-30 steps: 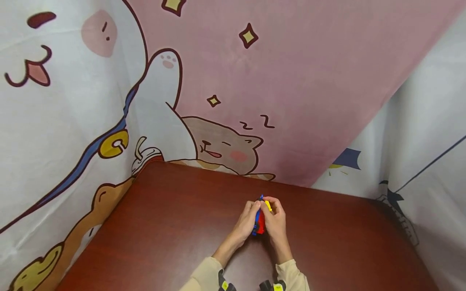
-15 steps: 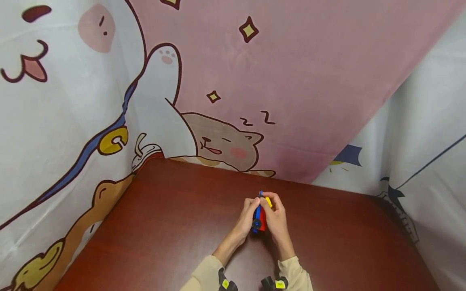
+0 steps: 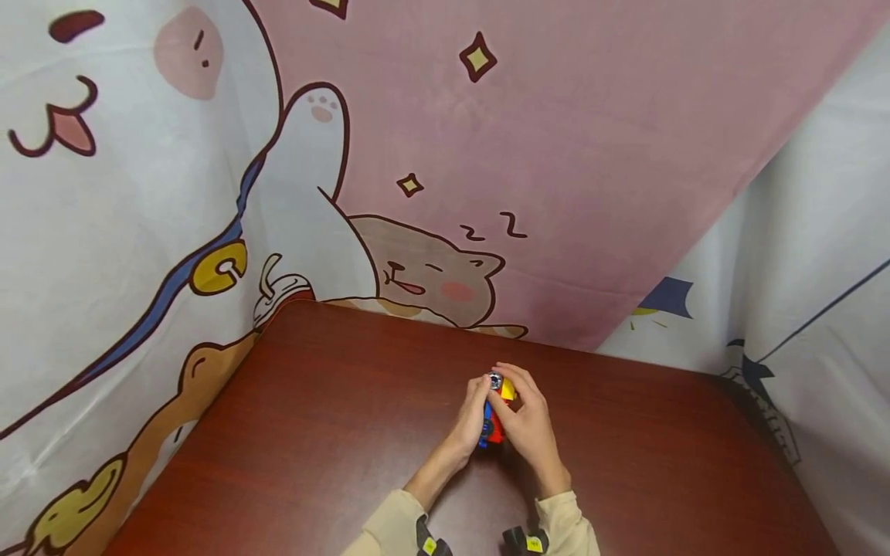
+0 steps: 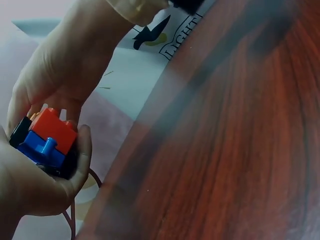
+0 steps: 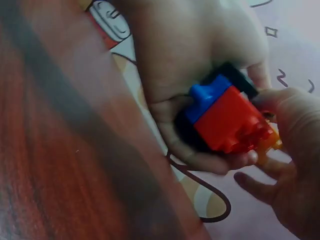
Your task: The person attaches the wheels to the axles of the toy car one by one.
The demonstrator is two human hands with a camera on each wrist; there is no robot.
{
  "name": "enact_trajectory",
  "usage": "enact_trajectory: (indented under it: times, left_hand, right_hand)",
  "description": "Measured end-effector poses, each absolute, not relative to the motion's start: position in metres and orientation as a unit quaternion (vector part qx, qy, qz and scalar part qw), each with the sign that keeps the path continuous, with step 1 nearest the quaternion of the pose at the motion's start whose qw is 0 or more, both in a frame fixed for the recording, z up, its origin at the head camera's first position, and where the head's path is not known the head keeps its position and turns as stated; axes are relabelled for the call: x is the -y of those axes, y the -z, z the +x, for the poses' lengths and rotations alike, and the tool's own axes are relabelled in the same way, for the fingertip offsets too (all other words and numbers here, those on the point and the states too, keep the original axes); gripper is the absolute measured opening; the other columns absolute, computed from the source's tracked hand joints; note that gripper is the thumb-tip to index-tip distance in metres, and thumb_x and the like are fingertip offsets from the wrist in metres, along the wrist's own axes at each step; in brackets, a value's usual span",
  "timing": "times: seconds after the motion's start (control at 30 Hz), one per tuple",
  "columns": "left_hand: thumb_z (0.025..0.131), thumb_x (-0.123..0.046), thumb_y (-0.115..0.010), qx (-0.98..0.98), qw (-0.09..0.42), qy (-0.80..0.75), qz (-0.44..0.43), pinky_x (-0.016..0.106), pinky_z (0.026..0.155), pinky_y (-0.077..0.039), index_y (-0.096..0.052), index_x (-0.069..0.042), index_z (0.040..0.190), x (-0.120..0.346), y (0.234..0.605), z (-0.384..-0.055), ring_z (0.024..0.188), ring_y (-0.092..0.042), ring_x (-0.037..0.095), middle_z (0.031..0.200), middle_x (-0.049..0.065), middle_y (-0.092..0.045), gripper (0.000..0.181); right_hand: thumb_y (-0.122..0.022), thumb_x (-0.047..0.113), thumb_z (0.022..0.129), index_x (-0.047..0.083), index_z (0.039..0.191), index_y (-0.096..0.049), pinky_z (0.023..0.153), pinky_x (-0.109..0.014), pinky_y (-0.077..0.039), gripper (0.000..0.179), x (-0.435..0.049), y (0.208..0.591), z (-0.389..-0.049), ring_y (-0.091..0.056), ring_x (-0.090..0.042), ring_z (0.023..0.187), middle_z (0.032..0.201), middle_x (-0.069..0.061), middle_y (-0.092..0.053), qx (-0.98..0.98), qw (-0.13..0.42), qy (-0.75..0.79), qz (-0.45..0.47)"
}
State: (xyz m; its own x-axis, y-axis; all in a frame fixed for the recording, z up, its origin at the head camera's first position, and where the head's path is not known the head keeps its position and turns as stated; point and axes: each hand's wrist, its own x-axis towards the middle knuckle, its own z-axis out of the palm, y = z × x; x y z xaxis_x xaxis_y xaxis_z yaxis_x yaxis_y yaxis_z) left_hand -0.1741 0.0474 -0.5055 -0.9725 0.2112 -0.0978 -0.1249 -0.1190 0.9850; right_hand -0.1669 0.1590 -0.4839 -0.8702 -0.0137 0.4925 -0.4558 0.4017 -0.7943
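Note:
A small building-block car (image 3: 494, 425) is between my two hands, above the table. It has a blue base with a peg, black wheels, a red studded block (image 5: 227, 120) and a yellow piece (image 3: 509, 389). A grey ring-shaped part (image 3: 495, 380) shows at its far end. My left hand (image 3: 471, 423) cups and grips the car from the left, its fingers curled round the base in the left wrist view. From the other side my right hand (image 3: 531, 425) holds the yellow end between thumb and fingers. The palms hide part of the car.
The dark red-brown table (image 3: 334, 417) spreads around the hands. Behind it hangs a pink and white cartoon cloth (image 3: 591, 170), with white cloth (image 3: 820, 309) at the right side. A black wrist camera (image 3: 524, 542) sits by the right sleeve.
The car has turned in the hands, so the grey ring-shaped part now shows at its far end. The right hand has shifted slightly and its thumb has moved lower along the car.

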Motion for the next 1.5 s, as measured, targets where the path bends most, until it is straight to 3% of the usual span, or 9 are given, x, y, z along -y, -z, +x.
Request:
enact_trajectory:
  times: [0.17, 0.33, 0.4, 0.47, 0.57, 0.73, 1.0, 1.23, 1.5]
  left_hand:
    - [0.106, -0.057, -0.013, -0.653, 0.116, -0.748, 0.032, 0.034, 0.095, -0.040, -0.038, -0.011, 0.140, -0.049, 0.503, -0.173, 0.110, -0.050, 0.023, 0.125, 0.015, -0.048, 0.062]
    - [0.103, -0.063, -0.010, -0.640, 0.128, -0.758, 0.016, 0.051, 0.118, -0.022, -0.025, -0.003, 0.154, -0.052, 0.502, -0.172, 0.139, -0.033, 0.031, 0.152, 0.021, -0.034, 0.080]
    - [0.102, -0.064, -0.008, -0.634, 0.134, -0.762, 0.014, 0.047, 0.114, -0.031, -0.033, -0.001, 0.150, -0.051, 0.503, -0.172, 0.129, -0.043, 0.029, 0.143, 0.020, -0.045, 0.083]
    - [0.103, -0.063, -0.008, -0.631, 0.135, -0.764, 0.020, 0.036, 0.097, -0.044, -0.044, -0.001, 0.138, -0.050, 0.504, -0.173, 0.106, -0.055, 0.023, 0.118, 0.016, -0.057, 0.080]
    - [0.105, -0.057, -0.014, -0.642, 0.123, -0.756, 0.041, 0.026, 0.084, -0.043, -0.047, -0.006, 0.127, -0.047, 0.504, -0.173, 0.092, -0.052, 0.013, 0.106, 0.006, -0.055, 0.065]
    - [0.107, -0.049, -0.029, -0.673, 0.098, -0.731, 0.050, 0.028, 0.093, -0.036, -0.042, -0.010, 0.134, -0.045, 0.504, -0.173, 0.109, -0.047, 0.016, 0.125, 0.009, -0.051, 0.049]
    - [0.107, -0.052, -0.020, -0.696, 0.094, -0.709, 0.067, 0.030, 0.091, -0.040, -0.038, -0.015, 0.139, -0.042, 0.499, -0.171, 0.107, -0.050, 0.018, 0.124, 0.010, -0.050, 0.052]
    - [0.108, -0.050, -0.018, -0.701, 0.087, -0.705, 0.064, 0.034, 0.103, -0.034, -0.037, -0.013, 0.143, -0.043, 0.499, -0.170, 0.121, -0.044, 0.021, 0.135, 0.009, -0.046, 0.055]
    - [0.108, -0.050, -0.022, -0.732, 0.082, -0.672, 0.077, 0.033, 0.093, -0.041, -0.040, -0.012, 0.139, -0.041, 0.504, -0.174, 0.110, -0.052, 0.020, 0.127, 0.013, -0.053, 0.051]
  right_hand:
    - [-0.075, -0.008, 0.082, -0.004, 0.116, -0.066, 0.074, -0.007, -0.048, 0.035, -0.149, 0.469, -0.157, -0.063, -0.031, 0.105, 0.123, -0.021, -0.065, 0.814, 0.264, -0.489, 0.170]
    - [-0.076, -0.009, 0.080, -0.005, 0.117, -0.066, 0.091, -0.010, -0.046, 0.038, -0.147, 0.471, -0.157, -0.065, -0.032, 0.106, 0.117, -0.022, -0.068, 0.798, 0.301, -0.493, 0.171]
    - [-0.078, -0.007, 0.079, -0.003, 0.117, -0.067, 0.088, -0.013, -0.049, 0.039, -0.148, 0.477, -0.161, -0.065, -0.031, 0.105, 0.117, -0.021, -0.068, 0.796, 0.298, -0.498, 0.170]
    - [-0.079, -0.006, 0.079, 0.000, 0.116, -0.068, 0.078, -0.012, -0.051, 0.040, -0.152, 0.486, -0.165, -0.065, -0.030, 0.103, 0.119, -0.020, -0.068, 0.800, 0.284, -0.499, 0.173]
    - [-0.078, -0.004, 0.081, 0.004, 0.118, -0.069, 0.078, -0.010, -0.050, 0.040, -0.158, 0.497, -0.171, -0.064, -0.027, 0.106, 0.123, -0.018, -0.067, 0.810, 0.258, -0.497, 0.175]
    - [-0.076, 0.002, 0.085, 0.009, 0.123, -0.068, 0.104, -0.012, -0.042, 0.039, -0.164, 0.504, -0.175, -0.062, -0.024, 0.119, 0.127, -0.015, -0.066, 0.804, 0.235, -0.512, 0.190]
    - [-0.076, 0.000, 0.085, 0.005, 0.124, -0.068, 0.106, -0.015, -0.041, 0.041, -0.164, 0.503, -0.176, -0.061, -0.015, 0.120, 0.126, -0.011, -0.067, 0.787, 0.241, -0.531, 0.199]
    - [-0.075, -0.011, 0.081, -0.007, 0.119, -0.067, 0.103, -0.011, -0.041, 0.039, -0.158, 0.492, -0.170, -0.061, -0.033, 0.115, 0.123, -0.026, -0.064, 0.782, 0.243, -0.535, 0.207]
    - [-0.074, -0.010, 0.082, -0.010, 0.115, -0.068, 0.101, -0.012, -0.042, 0.034, -0.155, 0.470, -0.159, -0.060, -0.042, 0.111, 0.120, -0.029, -0.063, 0.788, 0.225, -0.534, 0.206]
